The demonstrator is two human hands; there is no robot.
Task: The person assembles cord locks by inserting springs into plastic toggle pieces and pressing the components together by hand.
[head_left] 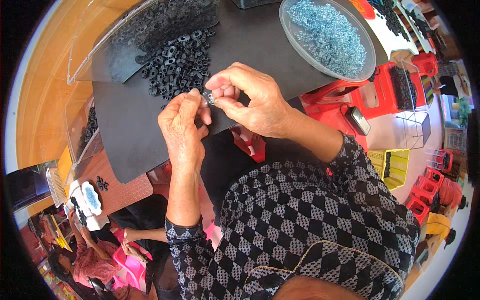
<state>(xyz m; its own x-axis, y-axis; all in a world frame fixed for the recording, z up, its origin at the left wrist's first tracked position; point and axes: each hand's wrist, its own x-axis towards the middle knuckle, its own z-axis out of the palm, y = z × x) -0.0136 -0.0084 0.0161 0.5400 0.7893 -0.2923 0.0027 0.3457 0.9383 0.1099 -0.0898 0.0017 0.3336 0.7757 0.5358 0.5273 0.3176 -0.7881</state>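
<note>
My left hand (182, 120) and my right hand (255, 97) meet above the near edge of the dark table mat (125, 135). Small shiny springs (210, 99) show between their pinched fingertips; how many there are is too fine to tell. Both hands are closed, thumbs against fingers. Just beyond my left hand lies a loose heap of small black plastic parts (177, 62). To the far right of my hands, a round clear plastic tub (371, 65) holds a mass of bluish, silvery springs (330, 40).
A clear plastic bin (105, 60) lies at the far left, with black parts inside. Red stools (370, 97) stand on the right, near a yellow crate (395, 170). At lower left, another person (95, 260) works at a brown table (120, 170).
</note>
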